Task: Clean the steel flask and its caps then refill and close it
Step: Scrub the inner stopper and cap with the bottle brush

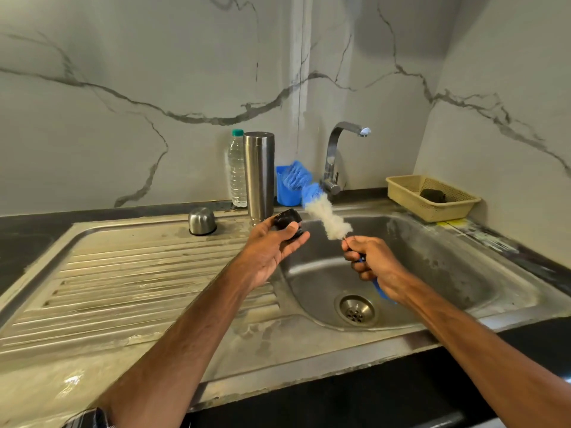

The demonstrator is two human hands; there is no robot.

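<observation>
Steel is most of what lies before me: the sink (278,350), its ribbed drainboard (139,273) on my left, and the flask (259,174) standing upright at the back edge, where drainboard meets bowl (448,267). From here I cannot see into the flask. Just beside it on the left stands a clear plastic bottle (237,171) with a green cap on; how full it is I cannot tell. The steel cap (202,221) sits mouth down on the drainboard, in front of the bottle and a little to the left, apart from the flask.

My left hand (272,245) is over the bowl's left edge, palm up, with fingers and thumb curled round the black cap (287,222). My right hand (370,257) is over the bowl, closed in a fist round the blue handle of the brush (327,217). The brush slants up and away toward the tap (335,156), with white bristles near my fist and blue ones at the tip. The bristles are just beside the black cap, and I cannot tell whether they touch it.

Behind the brush a blue cup (285,193) stands by the foot of the tap, with something blue and bristled sticking out of it. At the back right a cream basket (432,213) rests on the sink's edge, and one dark lump lies in it. The drain (355,310) sits at the bottom of the bowl, below my right hand. Dark desk (18,242) shows to the left of the drainboard.
</observation>
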